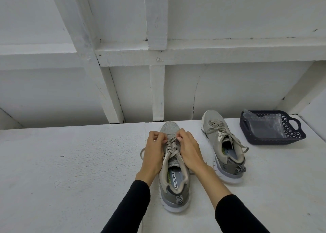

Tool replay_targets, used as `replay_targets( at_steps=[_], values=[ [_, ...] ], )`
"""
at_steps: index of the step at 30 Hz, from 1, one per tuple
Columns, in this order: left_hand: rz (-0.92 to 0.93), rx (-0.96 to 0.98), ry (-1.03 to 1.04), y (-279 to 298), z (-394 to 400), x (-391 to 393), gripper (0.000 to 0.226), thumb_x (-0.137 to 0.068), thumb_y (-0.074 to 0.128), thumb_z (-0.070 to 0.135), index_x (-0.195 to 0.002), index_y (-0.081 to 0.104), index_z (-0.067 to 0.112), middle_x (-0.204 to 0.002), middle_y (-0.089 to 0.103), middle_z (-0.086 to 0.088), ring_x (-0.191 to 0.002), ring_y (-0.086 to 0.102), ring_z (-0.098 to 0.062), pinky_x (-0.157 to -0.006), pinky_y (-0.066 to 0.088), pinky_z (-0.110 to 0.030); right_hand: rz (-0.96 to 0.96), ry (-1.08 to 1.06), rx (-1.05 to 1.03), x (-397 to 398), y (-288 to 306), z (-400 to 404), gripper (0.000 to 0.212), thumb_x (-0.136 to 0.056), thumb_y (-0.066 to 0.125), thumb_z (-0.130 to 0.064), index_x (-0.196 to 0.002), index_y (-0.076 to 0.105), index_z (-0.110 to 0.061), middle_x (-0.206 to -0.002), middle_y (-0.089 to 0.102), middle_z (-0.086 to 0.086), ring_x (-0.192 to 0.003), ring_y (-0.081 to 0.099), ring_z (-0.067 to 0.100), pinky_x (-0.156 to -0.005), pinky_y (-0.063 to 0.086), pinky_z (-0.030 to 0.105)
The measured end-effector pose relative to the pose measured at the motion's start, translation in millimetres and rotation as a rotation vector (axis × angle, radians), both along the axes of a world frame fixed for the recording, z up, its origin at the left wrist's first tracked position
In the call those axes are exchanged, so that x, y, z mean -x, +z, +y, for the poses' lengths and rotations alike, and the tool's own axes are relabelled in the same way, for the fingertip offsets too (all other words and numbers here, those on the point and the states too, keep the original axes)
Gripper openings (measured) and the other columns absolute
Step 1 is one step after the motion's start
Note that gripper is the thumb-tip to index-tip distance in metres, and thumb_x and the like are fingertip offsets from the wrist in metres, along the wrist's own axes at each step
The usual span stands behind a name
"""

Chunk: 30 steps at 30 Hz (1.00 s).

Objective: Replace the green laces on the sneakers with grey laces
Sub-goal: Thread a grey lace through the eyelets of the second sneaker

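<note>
- Both your hands are on the near sneaker (173, 178), which stands on the white surface (70, 171) with its toe pointing away from you.
- Your left hand (155, 153) has its fingers (157, 135) curled and pinching the lace (172, 147) at the lowest eyelets, near the toe; your right hand (189, 152) pinches the same lace from the other side, fingers (180, 135) bent tight on it.
- The lace there reads grey-beige, not green, and it crosses up the whole tongue, so this shoe looks close to done; you seem to be snugging the bottom rows.
- The second sneaker (225, 144), to the right of the near one, already carries a similar pale lace, its ends lying loose and untied.
- I see no green laces anywhere.
- Further right of that shoe sits a dark woven-pattern plastic basket (296, 135) holding a crinkled clear bag (266, 125).
- The uppers are soft mesh fabric over thick, smooth white soles; the laces are flat cord.
</note>
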<state>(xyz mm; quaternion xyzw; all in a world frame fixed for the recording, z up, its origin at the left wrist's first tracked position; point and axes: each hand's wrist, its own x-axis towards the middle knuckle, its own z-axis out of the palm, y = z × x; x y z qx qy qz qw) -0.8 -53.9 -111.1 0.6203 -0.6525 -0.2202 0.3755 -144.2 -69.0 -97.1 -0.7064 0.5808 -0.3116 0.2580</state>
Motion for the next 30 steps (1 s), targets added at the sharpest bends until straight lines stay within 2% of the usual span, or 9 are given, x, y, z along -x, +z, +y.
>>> replay_targets(
  at_steps=[4, 8, 11, 15, 18, 21, 24, 27, 30],
  values=[
    [0.044, 0.027, -0.003, -3.1, 3.5, -0.8, 0.02, -0.094, 0.055, 0.009, -0.107, 0.055, 0.023, -0.109, 0.039, 0.014, -0.103, 0.049, 0.01, -0.078, 0.039, -0.002, 0.01, -0.001, 0.082, -2.0, -1.2, 1.0, 0.013, -0.101, 0.038, -0.012, -0.099, 0.049, -0.021, -0.092, 0.048, -0.003, -0.076, 0.047, 0.015, -0.064, 0.029, 0.027],
    [0.078, 0.025, 0.012, -3.6, 4.8, -1.2, 0.017, -0.097, 0.051, 0.006, -0.107, 0.055, 0.02, -0.105, 0.042, 0.011, -0.099, 0.049, 0.014, -0.077, 0.038, -0.002, -0.012, -0.014, 0.066, -2.9, -4.6, -1.0, 0.012, -0.101, 0.041, -0.017, -0.1, 0.051, -0.023, -0.094, 0.052, -0.005, -0.08, 0.05, 0.015, -0.065, 0.034, 0.028],
    [0.146, -0.004, 0.069, -3.6, 1.7, -1.7, 0.012, -0.101, 0.046, 0.013, -0.098, 0.056, 0.02, -0.1, 0.046, 0.006, -0.091, 0.048, 0.009, -0.075, 0.038, -0.004, -0.089, -0.034, 0.052, -3.2, -6.7, -3.5, 0.01, -0.099, 0.048, -0.017, -0.095, 0.053, -0.025, -0.092, 0.057, -0.008, -0.082, 0.054, 0.01, -0.07, 0.045, 0.03],
    [0.247, -0.052, 0.119, -8.6, -6.9, -7.0, 0.01, -0.098, 0.054, 0.026, -0.091, 0.058, 0.032, -0.096, 0.056, 0.011, -0.088, 0.058, -0.004, -0.08, 0.053, -0.031, -0.195, -0.036, -0.034, -0.8, -1.7, -6.4, 0.016, -0.093, 0.059, -0.017, -0.082, 0.051, -0.025, -0.089, 0.062, -0.009, -0.086, 0.059, 0.007, -0.076, 0.051, 0.031],
    [0.313, -0.085, 0.084, -7.7, -5.7, -12.3, 0.012, -0.096, 0.059, 0.025, -0.088, 0.06, 0.034, -0.09, 0.065, 0.013, -0.084, 0.062, -0.008, -0.079, 0.055, -0.042, -0.206, 0.029, -0.111, 6.2, 1.1, -3.7, 0.021, -0.094, 0.054, -0.009, -0.087, 0.06, -0.028, -0.098, 0.062, -0.008, -0.094, 0.058, 0.005, -0.082, 0.048, 0.023],
    [0.308, -0.073, -0.004, -6.3, 0.0, -17.1, 0.025, -0.096, 0.055, 0.01, -0.09, 0.066, 0.032, -0.096, 0.066, 0.01, -0.092, 0.06, -0.003, -0.088, 0.053, -0.039, -0.2, 0.075, -0.132, 10.2, 1.1, -1.6, 0.024, -0.093, 0.056, -0.003, -0.097, 0.068, -0.023, -0.104, 0.062, -0.005, -0.097, 0.058, 0.005, -0.082, 0.043, 0.013],
    [0.313, -0.035, -0.005, -6.5, 3.3, -19.7, 0.037, -0.093, 0.058, 0.003, -0.087, 0.068, 0.038, -0.096, 0.065, 0.007, -0.093, 0.061, -0.002, -0.089, 0.053, -0.039, -0.199, 0.035, -0.118, 7.4, 2.7, -1.7, 0.021, -0.09, 0.061, -0.006, -0.088, 0.067, -0.025, -0.099, 0.063, -0.003, -0.091, 0.06, 0.007, -0.078, 0.044, 0.014],
    [0.31, -0.034, -0.002, -3.0, 4.6, -16.8, 0.035, -0.091, 0.062, 0.006, -0.084, 0.068, 0.039, -0.094, 0.062, 0.007, -0.092, 0.062, -0.007, -0.084, 0.055, -0.04, -0.134, 0.041, -0.104, 5.4, 6.2, -2.9, 0.02, -0.091, 0.061, -0.01, -0.083, 0.063, -0.027, -0.096, 0.061, -0.004, -0.088, 0.058, 0.007, -0.077, 0.044, 0.016],
    [0.215, -0.04, -0.008, -2.2, 4.0, -14.4, 0.024, -0.093, 0.061, 0.012, -0.085, 0.065, 0.035, -0.094, 0.059, 0.009, -0.089, 0.059, -0.003, -0.085, 0.053, -0.036, -0.052, 0.08, -0.102, 6.4, 8.5, -4.4, 0.016, -0.095, 0.054, -0.012, -0.086, 0.059, -0.024, -0.095, 0.056, -0.003, -0.088, 0.054, 0.011, -0.076, 0.042, 0.021]
  ],
)
